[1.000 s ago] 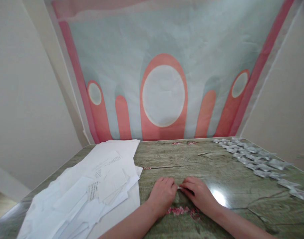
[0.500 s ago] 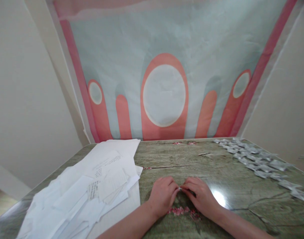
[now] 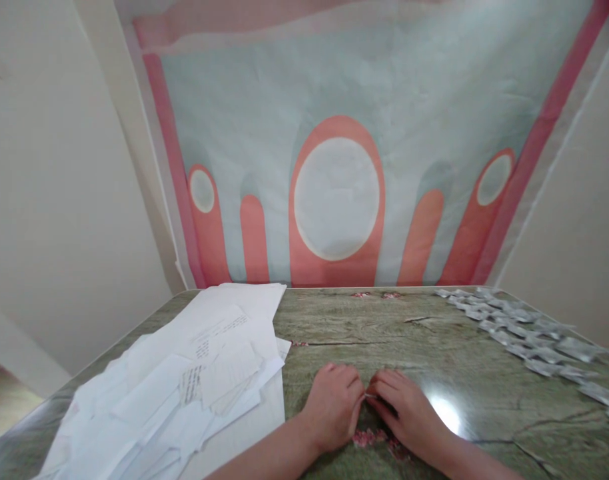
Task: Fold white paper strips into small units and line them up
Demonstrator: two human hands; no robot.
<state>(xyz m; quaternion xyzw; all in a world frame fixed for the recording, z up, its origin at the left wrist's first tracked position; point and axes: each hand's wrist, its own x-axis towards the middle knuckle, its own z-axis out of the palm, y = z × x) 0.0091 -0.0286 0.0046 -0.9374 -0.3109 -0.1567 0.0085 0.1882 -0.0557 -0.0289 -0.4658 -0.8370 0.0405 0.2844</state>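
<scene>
Both of my hands meet above the near middle of the table, fingertips almost touching. My left hand (image 3: 333, 405) is closed in a pinch, with the back of the hand turned up. Opposite it, my right hand (image 3: 403, 415) is pinched too. Between the fingertips shows a thin white sliver (image 3: 368, 395), which looks like a small piece of paper; most of it is hidden by the fingers. To the left of my left hand lies a heap of loose white paper sheets and torn scraps (image 3: 154, 393), a few with printed text.
The wood-patterned table (image 3: 344, 320) has printed pink blossoms. Along its right edge lie several whitish pieces, pinched and twisted in shape (image 3: 524, 333), in loose rows. Behind the far edge hangs a pale green and red printed sheet (image 3: 337, 200).
The camera view has shifted slightly, so everything sits a little lower and to the right. My hands stay together, and their fingers have moved only slightly around the white sliver.
</scene>
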